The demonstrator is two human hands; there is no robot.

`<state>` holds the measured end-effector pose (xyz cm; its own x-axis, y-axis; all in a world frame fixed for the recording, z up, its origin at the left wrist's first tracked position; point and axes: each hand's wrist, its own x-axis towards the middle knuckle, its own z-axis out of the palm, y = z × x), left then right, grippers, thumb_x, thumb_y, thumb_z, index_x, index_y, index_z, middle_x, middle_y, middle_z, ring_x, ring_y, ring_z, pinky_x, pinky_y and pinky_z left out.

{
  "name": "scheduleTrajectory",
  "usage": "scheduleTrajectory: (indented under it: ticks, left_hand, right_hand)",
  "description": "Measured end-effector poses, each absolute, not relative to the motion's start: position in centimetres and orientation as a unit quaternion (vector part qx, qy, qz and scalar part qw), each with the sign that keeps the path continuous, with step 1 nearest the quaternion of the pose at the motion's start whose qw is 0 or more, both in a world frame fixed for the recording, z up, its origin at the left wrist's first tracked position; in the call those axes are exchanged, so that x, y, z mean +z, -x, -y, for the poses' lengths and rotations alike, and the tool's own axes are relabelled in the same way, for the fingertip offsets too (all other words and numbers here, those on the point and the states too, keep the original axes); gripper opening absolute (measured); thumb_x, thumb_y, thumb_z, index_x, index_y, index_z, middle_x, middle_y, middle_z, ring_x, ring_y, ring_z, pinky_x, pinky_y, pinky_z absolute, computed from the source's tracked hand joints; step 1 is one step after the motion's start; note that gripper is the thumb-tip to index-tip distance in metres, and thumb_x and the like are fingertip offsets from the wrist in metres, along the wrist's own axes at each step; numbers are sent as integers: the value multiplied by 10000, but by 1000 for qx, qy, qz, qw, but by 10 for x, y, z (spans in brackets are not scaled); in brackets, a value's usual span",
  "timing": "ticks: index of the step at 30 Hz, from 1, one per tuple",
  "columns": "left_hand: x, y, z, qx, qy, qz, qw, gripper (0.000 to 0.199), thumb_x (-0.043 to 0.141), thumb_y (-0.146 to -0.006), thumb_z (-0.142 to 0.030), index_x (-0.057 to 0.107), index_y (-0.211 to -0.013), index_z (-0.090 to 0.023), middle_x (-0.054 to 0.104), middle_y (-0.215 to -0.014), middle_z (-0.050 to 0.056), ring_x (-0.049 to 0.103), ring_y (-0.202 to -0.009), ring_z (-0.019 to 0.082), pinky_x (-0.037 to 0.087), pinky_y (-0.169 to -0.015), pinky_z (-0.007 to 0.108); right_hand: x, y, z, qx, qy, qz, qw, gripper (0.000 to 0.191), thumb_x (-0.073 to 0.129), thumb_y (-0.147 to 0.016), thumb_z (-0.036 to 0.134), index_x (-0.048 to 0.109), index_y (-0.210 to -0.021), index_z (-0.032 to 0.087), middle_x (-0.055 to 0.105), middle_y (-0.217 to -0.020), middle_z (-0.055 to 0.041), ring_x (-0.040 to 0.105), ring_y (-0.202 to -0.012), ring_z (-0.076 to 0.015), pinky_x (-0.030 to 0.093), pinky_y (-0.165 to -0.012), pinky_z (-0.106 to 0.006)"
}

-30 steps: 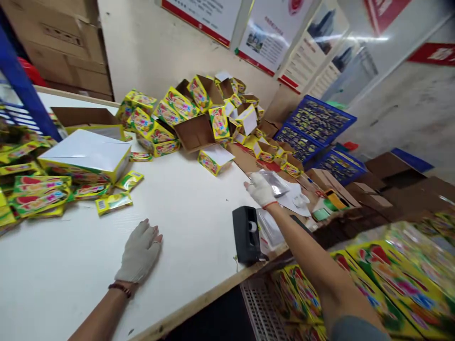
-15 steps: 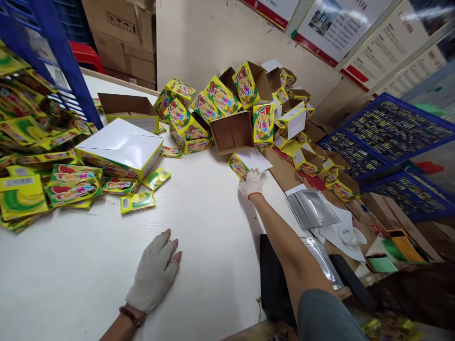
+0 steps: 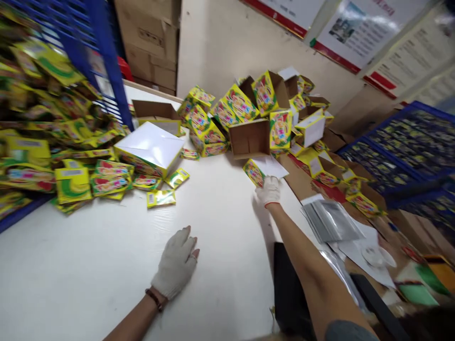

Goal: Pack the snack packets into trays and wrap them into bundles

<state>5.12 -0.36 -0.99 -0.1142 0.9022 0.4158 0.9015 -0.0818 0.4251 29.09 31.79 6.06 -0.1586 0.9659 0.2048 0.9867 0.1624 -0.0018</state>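
My left hand (image 3: 175,265), in a white fingertip-free glove, rests palm down on the white tabletop (image 3: 213,227) with nothing in it. Its fingers are loosely bent and slightly apart. My right hand (image 3: 269,191), also gloved, stretches forward to a yellow printed carton (image 3: 253,172) with a white face upward. The fingers close over its near edge; the thumb's grip is partly hidden. Just behind stands an open carton (image 3: 249,138) with its brown inside facing me. Nearest to my left hand are small yellow candy packs (image 3: 161,198) and a white-faced carton (image 3: 151,146).
A blue crate (image 3: 113,71) heaped with yellow packs stands at the left. Open cartons (image 3: 234,104) are piled against the wall. To the right lie silver pouches (image 3: 332,220), a black object (image 3: 289,289) and blue crates (image 3: 408,147).
The view has turned a little left, so everything sits further right. My right hand stays at the carton, and my left hand still rests on the tabletop.
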Motion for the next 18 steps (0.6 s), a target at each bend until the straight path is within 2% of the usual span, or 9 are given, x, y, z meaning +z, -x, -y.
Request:
scheduleTrajectory:
  ticks: [5, 8, 10, 13, 16, 18]
  left_hand:
    - [-14, -53, 7, 323, -649, -688, -33, 181, 543, -858, -197, 674, -982, -205, 602, -1315, 123, 561, -1183, 272, 522, -977, 436]
    - [-15, -53, 6, 316, -656, -685, -32, 211, 538, -871, -226, 682, -1022, -192, 587, -1334, 144, 554, -1190, 292, 505, -990, 457]
    - [-14, -54, 3, 308, -659, -686, -14, 220, 531, -882, -257, 686, -1020, -182, 579, -1338, 158, 550, -1195, 310, 492, -1000, 476]
    - [-12, -53, -2, 313, -655, -688, 19, 256, 494, -907, -300, 674, -1033, -169, 567, -1350, 167, 534, -1227, 322, 476, -1019, 493]
    - [-12, -53, -5, 333, -648, -683, 39, 294, 466, -923, -320, 650, -1089, -162, 570, -1350, 162, 520, -1263, 306, 473, -1035, 475]
    - [-11, -53, -4, 336, -649, -682, 42, 291, 465, -922, -318, 647, -1084, -159, 578, -1339, 162, 513, -1278, 301, 470, -1043, 467]
  right_hand:
    - [82, -290, -327, -54, 635, 770, 42, 420, 543, -805, 295, 605, -1160, 80, 546, -1218, -196, 518, -1134, -304, 376, -1001, -371]
    - [80, -278, -297, -56, 624, 779, 34, 448, 516, -846, 305, 569, -1229, 79, 525, -1280, -195, 478, -1207, -312, 359, -1047, -381]
    - [72, -267, -266, -30, 571, 820, 14, 460, 501, -856, 242, 545, -1282, 77, 506, -1347, -203, 415, -1290, -320, 305, -1117, -418]
    - [61, -253, -213, 26, 475, 879, -22, 475, 550, -825, 215, 561, -1296, 157, 531, -1385, -131, 407, -1328, -267, 320, -1143, -393]
    - [72, -259, -177, 57, 355, 931, 59, 522, 557, -839, 241, 532, -1357, 178, 501, -1432, -137, 368, -1390, -289, 333, -1155, -484]
    - [92, -277, -177, 39, 413, 895, 165, 576, 555, -878, 312, 468, -1430, 175, 453, -1471, -156, 298, -1439, -325, 313, -1161, -560]
